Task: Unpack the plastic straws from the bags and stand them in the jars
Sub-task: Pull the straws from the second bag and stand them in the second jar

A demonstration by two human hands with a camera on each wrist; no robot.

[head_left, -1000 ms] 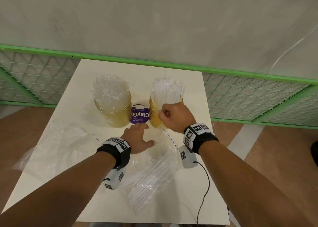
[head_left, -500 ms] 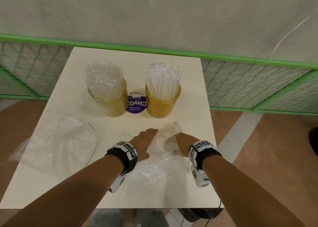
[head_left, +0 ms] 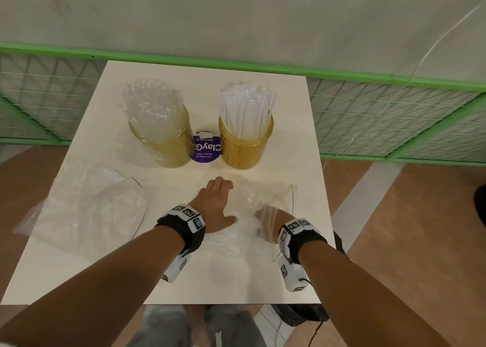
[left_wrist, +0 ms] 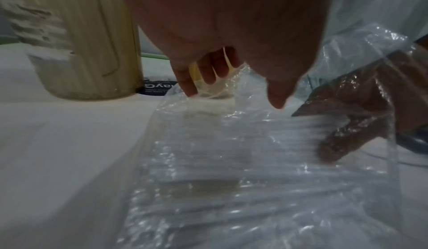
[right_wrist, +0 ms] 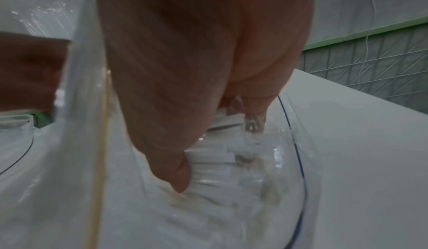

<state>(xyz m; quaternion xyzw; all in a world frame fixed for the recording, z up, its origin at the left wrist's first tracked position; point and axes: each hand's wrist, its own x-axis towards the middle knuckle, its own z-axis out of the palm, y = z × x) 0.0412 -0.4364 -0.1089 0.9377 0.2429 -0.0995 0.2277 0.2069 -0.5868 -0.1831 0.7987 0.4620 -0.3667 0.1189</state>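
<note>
Two hands work one clear bag (head_left: pixel 249 215) of straws (left_wrist: pixel 266 161) lying flat on the white table (head_left: pixel 86 268). The right hand (head_left: pixel 265 224) is inside the bag's mouth, fingers (right_wrist: pixel 176 178) reaching down onto the straw ends; whether they have closed on any cannot be told. The left hand (head_left: pixel 214 204) pinches the bag's far edge, just left of the right hand. Beyond both hands stand two amber jars (head_left: pixel 246 147), already holding straws, a purple sticker (head_left: pixel 206 149) between them.
</note>
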